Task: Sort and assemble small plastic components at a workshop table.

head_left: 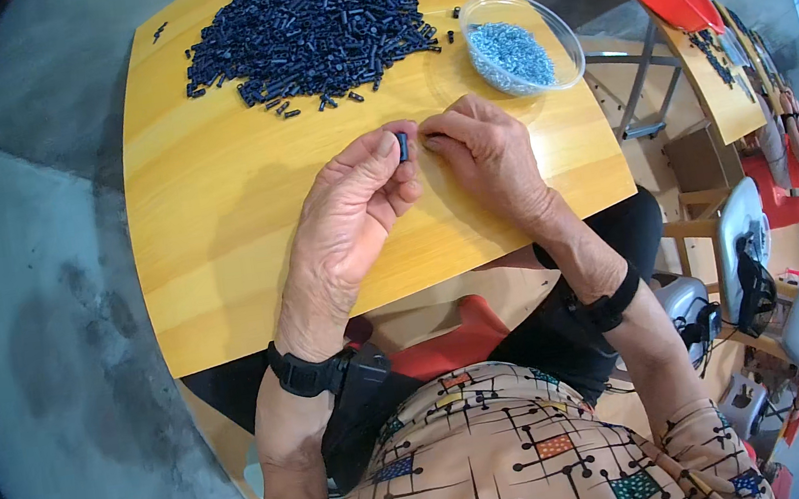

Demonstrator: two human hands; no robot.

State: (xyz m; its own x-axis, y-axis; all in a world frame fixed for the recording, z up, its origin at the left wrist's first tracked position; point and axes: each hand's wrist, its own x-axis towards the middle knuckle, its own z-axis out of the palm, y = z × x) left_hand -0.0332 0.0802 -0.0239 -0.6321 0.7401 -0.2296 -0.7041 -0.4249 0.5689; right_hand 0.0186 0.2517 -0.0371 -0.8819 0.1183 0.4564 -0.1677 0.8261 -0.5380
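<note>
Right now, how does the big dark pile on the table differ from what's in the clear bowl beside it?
The dark pile is made of black, stubby tube-like pieces; the clear bowl holds much finer pale blue-grey bits. The pile lies loose and spread on the yellow table, with strays around it, while the pale bits are contained. The pile is far larger. Both sit at the table's far side, beyond the left hand and right hand.
</note>
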